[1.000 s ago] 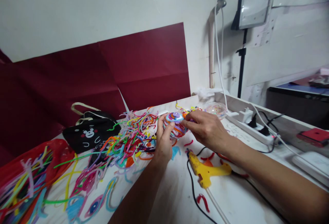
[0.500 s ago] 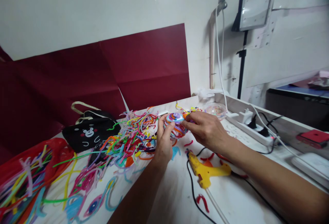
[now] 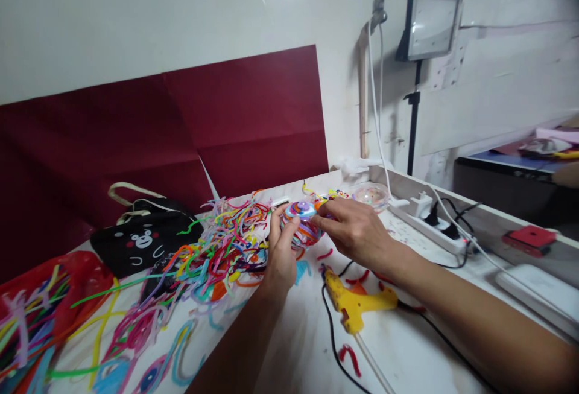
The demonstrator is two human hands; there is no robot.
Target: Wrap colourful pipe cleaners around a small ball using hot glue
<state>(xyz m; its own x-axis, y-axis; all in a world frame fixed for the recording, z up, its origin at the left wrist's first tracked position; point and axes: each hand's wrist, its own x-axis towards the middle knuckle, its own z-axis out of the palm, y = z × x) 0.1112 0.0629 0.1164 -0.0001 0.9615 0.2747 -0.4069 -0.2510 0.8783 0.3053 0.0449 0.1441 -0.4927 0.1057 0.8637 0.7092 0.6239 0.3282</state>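
My left hand [image 3: 281, 255] is wrapped round the near left side of a round ball of coiled, multicoloured pipe cleaners [image 3: 304, 225], with a purple knob-like piece on top. Against the ball's right edge, my right hand [image 3: 350, 225] has its thumb and fingertips pinched together. What lies between those fingertips is hidden, though a bit of orange shows beside them. Below my right wrist, a yellow hot glue gun [image 3: 357, 303] lies on its side on the white table with a clear glue stick in its back. Short red pipe cleaner pieces [image 3: 350, 359] lie around it.
A tangled heap of pipe cleaners [image 3: 217, 243] spreads left of my hands, beside a black bag [image 3: 147, 234] and a red plastic bag [image 3: 90, 279] of more pipe cleaners. A power strip [image 3: 434, 231], a clear dish [image 3: 371, 196] and a red box [image 3: 529, 239] stand at right. Black cable [image 3: 332, 327] loops by the gun.
The whole view has swung slightly, so everything sits a little further left. Both hands keep nearly the same hold at the ball.
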